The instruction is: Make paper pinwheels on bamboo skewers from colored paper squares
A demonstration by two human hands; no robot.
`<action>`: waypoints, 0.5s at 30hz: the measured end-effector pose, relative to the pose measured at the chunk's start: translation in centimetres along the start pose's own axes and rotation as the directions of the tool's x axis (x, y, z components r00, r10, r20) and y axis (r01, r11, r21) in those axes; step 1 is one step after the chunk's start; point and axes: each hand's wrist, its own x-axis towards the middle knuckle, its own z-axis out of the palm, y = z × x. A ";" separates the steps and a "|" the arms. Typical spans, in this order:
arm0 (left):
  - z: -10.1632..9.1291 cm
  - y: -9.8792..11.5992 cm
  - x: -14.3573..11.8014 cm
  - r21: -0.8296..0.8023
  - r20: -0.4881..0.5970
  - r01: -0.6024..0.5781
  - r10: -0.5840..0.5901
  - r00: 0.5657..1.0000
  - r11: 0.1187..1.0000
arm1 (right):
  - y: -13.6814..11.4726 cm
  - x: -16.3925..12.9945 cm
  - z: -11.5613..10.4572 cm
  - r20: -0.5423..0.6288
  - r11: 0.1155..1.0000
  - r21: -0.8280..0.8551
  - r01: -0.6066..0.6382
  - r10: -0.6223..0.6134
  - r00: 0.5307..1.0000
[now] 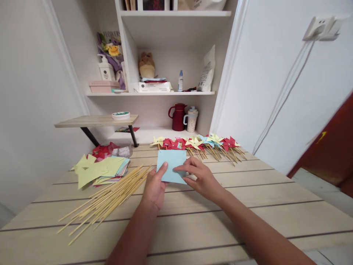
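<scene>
A light blue square of paper (172,162) is held just above the wooden table (248,198), near its middle. My left hand (154,187) pinches its lower left edge with the thumb on top. My right hand (200,176) grips the lower right part, fingers laid across the sheet. Both hands are closed on this one sheet. Left of my hands lies a loose bundle of thin bamboo sticks (107,200).
A pile of yellow, blue and pink paper squares (100,170) lies at the table's left. A row of finished paper pinwheels on sticks (197,144) lies along the far edge. Behind stand white shelves (165,92) with a red jug (178,117) and a mug (191,119).
</scene>
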 end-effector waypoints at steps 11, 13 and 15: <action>0.3 0.4 0.1 -0.169 -0.003 0.090 -0.092 0.996 0.981 | 0.9 -0.1 0.4 -0.034 0.993 0.109 -0.040 0.044 0.998; 0.2 0.5 0.2 -0.198 -0.025 0.093 -0.100 0.995 0.976 | 0.9 0.0 0.3 -0.039 0.992 0.119 -0.040 0.045 0.998; 0.1 0.6 0.3 -0.197 -0.021 0.100 -0.107 0.994 0.975 | 1.0 0.1 0.3 -0.039 0.991 0.130 -0.044 0.049 0.998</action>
